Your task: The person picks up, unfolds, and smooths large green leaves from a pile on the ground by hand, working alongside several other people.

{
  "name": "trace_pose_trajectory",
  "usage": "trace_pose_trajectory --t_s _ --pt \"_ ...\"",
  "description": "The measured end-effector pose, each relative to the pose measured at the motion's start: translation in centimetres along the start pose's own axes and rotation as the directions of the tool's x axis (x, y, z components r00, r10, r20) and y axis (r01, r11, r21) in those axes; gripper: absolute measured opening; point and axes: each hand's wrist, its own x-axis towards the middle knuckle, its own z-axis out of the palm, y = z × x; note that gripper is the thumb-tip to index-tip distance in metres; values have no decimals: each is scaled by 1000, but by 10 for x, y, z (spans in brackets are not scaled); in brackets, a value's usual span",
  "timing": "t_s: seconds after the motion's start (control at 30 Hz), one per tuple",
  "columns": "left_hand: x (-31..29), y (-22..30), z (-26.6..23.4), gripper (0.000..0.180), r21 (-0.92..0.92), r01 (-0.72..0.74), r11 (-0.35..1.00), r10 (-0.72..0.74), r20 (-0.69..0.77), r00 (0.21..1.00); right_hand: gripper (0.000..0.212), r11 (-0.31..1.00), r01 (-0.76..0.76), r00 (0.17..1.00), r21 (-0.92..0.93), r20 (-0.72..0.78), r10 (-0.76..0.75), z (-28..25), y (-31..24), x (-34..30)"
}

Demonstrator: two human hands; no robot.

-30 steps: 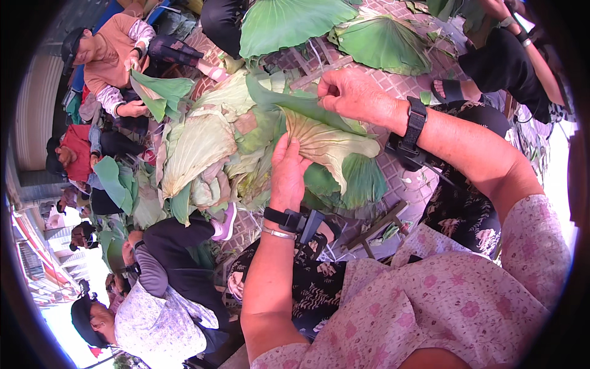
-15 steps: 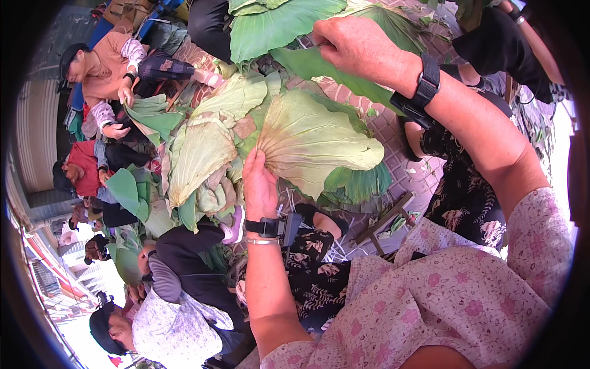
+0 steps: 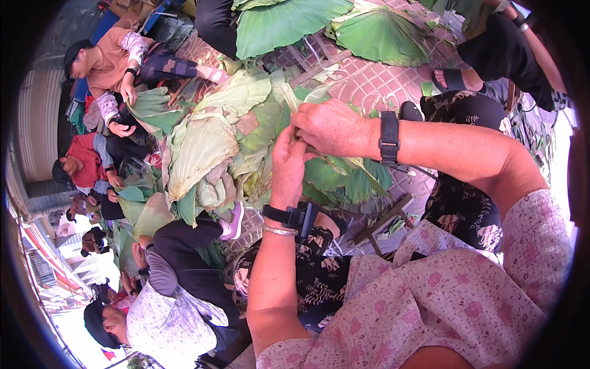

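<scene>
Left hand (image 3: 287,167) and right hand (image 3: 333,127) pinch a leaf (image 3: 287,98) between narrowed fingers (image 3: 284,139); seemingly light, tearable; best held where gathered.

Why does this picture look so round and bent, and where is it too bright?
Head view: a dark curved border, and the ribbed panel bows near the left rim, fisheye-style; head view: glare whitens the lower left and right edge; head view: left hand and right hand look fairly sharp.

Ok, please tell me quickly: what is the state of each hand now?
Left hand: closed, holding a leaf.
Right hand: closed, seemingly on the same leaf, its grip partly hidden.
</scene>
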Motion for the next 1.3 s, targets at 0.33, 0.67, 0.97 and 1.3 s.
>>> trace_pose_trajectory --t_s 0.33,0.67,0.97,1.3 --pt "-5 2 -4 41 -122 -37 992 48 83 995 28 916 -17 1000 401 -6 22 11 13 0" --pt "-9 -5 -4 54 -23 23 999 -19 152 988 25 921 -71 968 384 251 -30 -3 27 1" --pt "-4 -14 0 65 185 -104 977 68 192 979 19 934 -111 957 341 289 8 1 19 -4" --pt "1 -16 -1 67 211 -242 947 203 193 960 27 932 111 966 346 181 -183 -8 26 -4"
